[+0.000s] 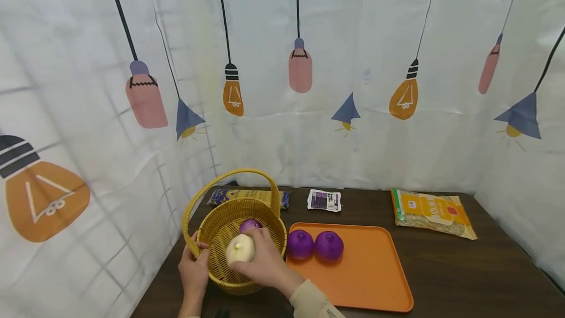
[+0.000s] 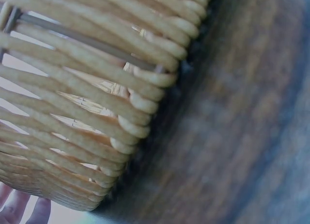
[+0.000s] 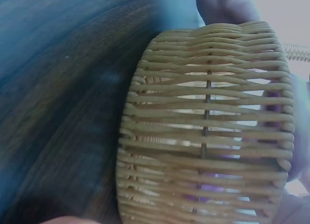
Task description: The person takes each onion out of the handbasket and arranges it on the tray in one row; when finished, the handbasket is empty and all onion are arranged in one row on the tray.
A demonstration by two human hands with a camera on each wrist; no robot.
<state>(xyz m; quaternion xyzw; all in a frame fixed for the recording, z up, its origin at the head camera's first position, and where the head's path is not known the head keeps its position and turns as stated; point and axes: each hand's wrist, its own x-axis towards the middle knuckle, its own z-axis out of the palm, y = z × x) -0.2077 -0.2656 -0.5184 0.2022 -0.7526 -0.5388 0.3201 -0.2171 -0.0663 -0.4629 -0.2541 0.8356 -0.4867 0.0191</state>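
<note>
A yellow woven basket [image 1: 238, 287] with a tall arched handle stands on the left of the table. My left hand [image 1: 193, 273] grips its left rim, beside the foot of the handle. In my right hand [image 1: 268, 261] is a white onion [image 1: 239, 248], held over the basket's opening. Behind it a purple onion [image 1: 249, 225] lies inside the basket, partly covered by my right hand. The left wrist view shows the woven side of the basket [image 2: 87, 117] close up, with fingertips [image 2: 39, 212] at the lower left. Purple shows through the weave in the right wrist view.
Right of the basket, an orange tray [image 1: 366, 274] carries two purple onions [image 1: 328, 246]. Behind the basket lies a blue and yellow packet [image 1: 282, 200]. A small white and purple sachet [image 1: 324, 200] and a yellow grain bag [image 1: 434, 213] lie farther right. Printed curtains enclose the table.
</note>
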